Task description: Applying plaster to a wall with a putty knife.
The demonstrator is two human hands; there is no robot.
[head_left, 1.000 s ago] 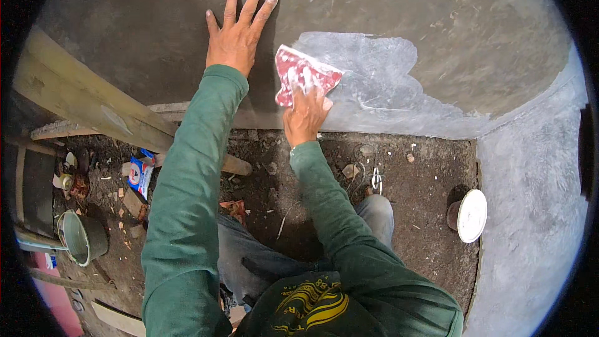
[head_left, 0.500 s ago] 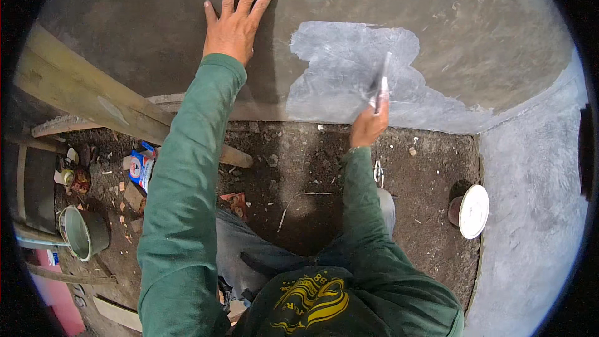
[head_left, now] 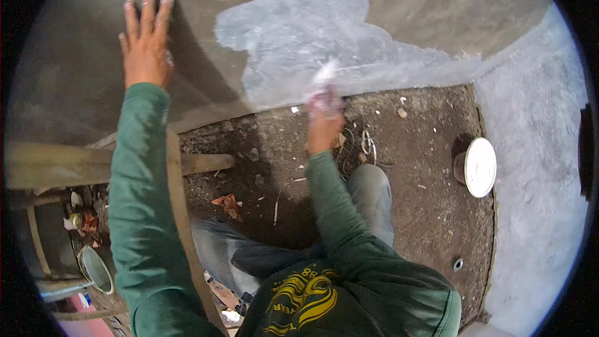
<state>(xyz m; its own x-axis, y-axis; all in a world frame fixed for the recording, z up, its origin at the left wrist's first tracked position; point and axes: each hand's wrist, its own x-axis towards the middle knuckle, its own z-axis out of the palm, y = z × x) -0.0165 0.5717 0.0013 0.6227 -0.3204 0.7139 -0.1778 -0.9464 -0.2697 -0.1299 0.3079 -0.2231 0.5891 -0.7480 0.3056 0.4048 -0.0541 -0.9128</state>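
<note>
The left hand (head_left: 147,56) lay spread against the brownish-grey wall (head_left: 424,0), fingers extended, left of the pale grey coating (head_left: 299,31). The right hand (head_left: 326,126) was closed around a red, white-smeared spreader (head_left: 324,95), blurred in the view and located at the lower edge of that coating; contact between spreader and wall could not be determined. A white-topped container (head_left: 480,167) stood on the dirt floor (head_left: 421,150) near the pale side wall (head_left: 536,150), and a bucket (head_left: 97,268) was at far left
</note>
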